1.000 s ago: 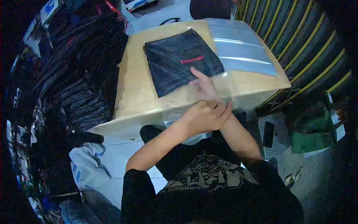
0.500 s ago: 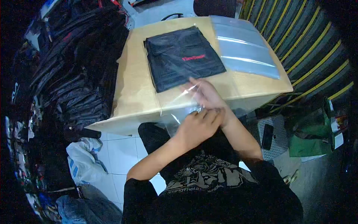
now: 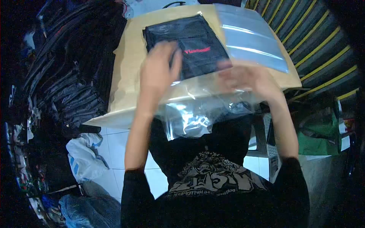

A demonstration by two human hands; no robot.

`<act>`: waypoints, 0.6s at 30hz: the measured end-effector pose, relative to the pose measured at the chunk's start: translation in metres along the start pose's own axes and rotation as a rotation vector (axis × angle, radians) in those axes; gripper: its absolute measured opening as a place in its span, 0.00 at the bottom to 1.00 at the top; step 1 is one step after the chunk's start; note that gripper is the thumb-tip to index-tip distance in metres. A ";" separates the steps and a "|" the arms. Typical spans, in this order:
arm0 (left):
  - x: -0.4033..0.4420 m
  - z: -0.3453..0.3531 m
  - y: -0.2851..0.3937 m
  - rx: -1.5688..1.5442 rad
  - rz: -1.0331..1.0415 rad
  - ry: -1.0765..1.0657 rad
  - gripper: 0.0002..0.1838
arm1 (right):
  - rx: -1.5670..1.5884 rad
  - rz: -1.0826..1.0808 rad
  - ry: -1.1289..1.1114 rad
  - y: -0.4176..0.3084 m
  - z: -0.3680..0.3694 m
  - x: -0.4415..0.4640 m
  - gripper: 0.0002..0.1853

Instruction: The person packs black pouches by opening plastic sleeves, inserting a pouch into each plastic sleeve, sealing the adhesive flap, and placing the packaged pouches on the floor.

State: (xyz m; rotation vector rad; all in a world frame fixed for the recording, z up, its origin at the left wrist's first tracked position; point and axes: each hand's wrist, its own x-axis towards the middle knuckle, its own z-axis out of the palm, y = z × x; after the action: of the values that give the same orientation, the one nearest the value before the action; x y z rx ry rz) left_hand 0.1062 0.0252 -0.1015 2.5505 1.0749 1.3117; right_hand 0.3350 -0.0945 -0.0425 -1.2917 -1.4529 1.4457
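Note:
A folded black shirt or cloth (image 3: 201,36) with red "ViewSonic" lettering lies on the table inside a clear plastic bag. The bag's loose end (image 3: 190,117) hangs over the front edge, crinkled and shiny, above my lap. My left hand (image 3: 159,68) is over the left side of the folded cloth, thumb apart from the fingers. At the cloth's lower right corner is my right hand (image 3: 247,78), smeared by motion. Whether its fingers hold the plastic, I cannot make out.
A stack of clear plastic bags (image 3: 253,38) lies on the table (image 3: 127,57) at the right. Many black garments (image 3: 76,68) are piled on the left. A yellow-striped dark rack (image 3: 311,41) stands at right, a green bag (image 3: 319,135) below it. A white plastic bag (image 3: 85,155) rests on the floor.
My hands were together near the table's front edge and have separated. The left went up and left over the cloth, the right moved to the right. The bag's loose end now spreads wider.

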 end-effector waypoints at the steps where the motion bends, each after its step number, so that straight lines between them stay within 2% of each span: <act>1: 0.027 0.014 -0.018 0.071 0.017 0.078 0.14 | -0.252 -0.350 0.206 0.025 -0.025 0.057 0.21; 2: 0.050 0.043 -0.050 0.186 0.097 0.178 0.18 | -0.752 -0.616 0.455 0.028 -0.039 0.105 0.23; 3: 0.064 0.064 -0.064 0.363 -0.056 0.097 0.24 | -0.786 -0.614 0.476 0.040 -0.057 0.161 0.26; 5: 0.075 0.087 -0.083 0.504 -0.159 -0.024 0.27 | -1.115 -0.580 0.674 0.074 -0.076 0.251 0.29; 6: 0.080 0.098 -0.094 0.575 -0.209 -0.086 0.28 | -1.184 -0.404 0.613 0.082 -0.077 0.272 0.31; 8: 0.075 0.113 -0.120 0.413 -0.458 -0.306 0.31 | -1.191 -0.152 0.534 0.084 -0.057 0.261 0.33; 10: 0.072 0.112 -0.118 0.437 -0.451 -0.287 0.32 | -1.196 -0.264 0.603 0.101 -0.054 0.267 0.32; 18: 0.066 0.108 -0.117 0.405 -0.449 -0.255 0.32 | -1.213 -0.302 0.609 0.102 -0.052 0.262 0.30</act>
State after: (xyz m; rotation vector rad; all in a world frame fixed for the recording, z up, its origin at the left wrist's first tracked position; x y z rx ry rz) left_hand 0.1473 0.1787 -0.1673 2.4094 1.8597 0.6938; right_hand 0.3353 0.1570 -0.1779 -1.8143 -1.9682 -0.2031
